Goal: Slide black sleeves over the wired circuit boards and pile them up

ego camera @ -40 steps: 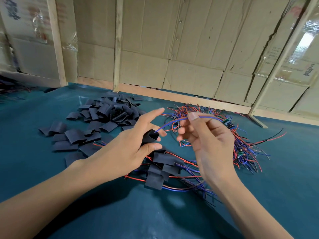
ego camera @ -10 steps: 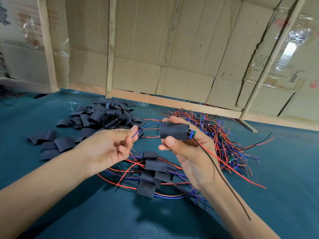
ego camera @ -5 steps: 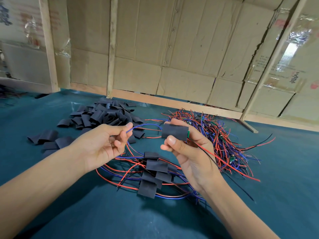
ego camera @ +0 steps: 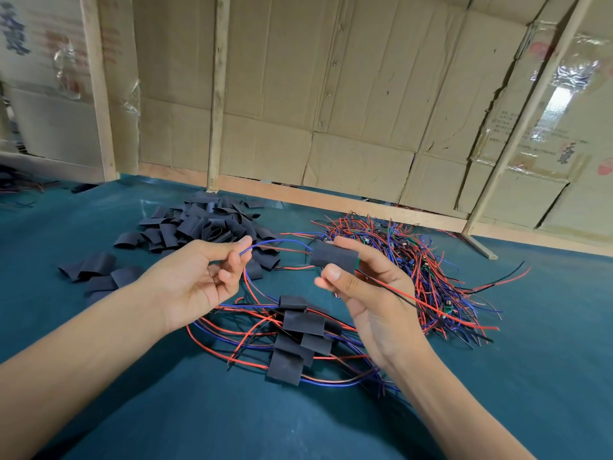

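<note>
The black sleeve [ego camera: 333,257] sits between the thumb and the fingers of the right hand [ego camera: 374,303], raised above the table. The thumb tip presses its lower edge from the near side while the fingers curl behind and over its top, so the hand grasps it in a pinch. A sliver of green circuit board [ego camera: 358,261] shows at the sleeve's right end, against the fingers. From that end a red wire and a black wire [ego camera: 431,303] run out past the palm, down and to the right.

From the sleeve's left end a blue wire [ego camera: 275,243] arches across the gap to the left hand [ego camera: 195,280]. There the thumb and forefinger tips close on the wire, pinching it, and the other fingers fold loosely into the palm. A red wire leaves the same end of the sleeve and crosses the gap lower down. The two hands are apart, with only these wires between them.

Below the fingers of both hands lies the pile of sleeved boards [ego camera: 298,333], their wires looped around it on the teal table cover [ego camera: 547,360]. Beyond the left fingers lies the heap of loose sleeves [ego camera: 205,224]; beyond and to the right of the right fingers, the tangle of bare wired boards [ego camera: 424,260]. Open cover lies nearer than the pile, between the forearms. A cardboard wall [ego camera: 331,94] with wooden posts closes the table's far edge.
</note>
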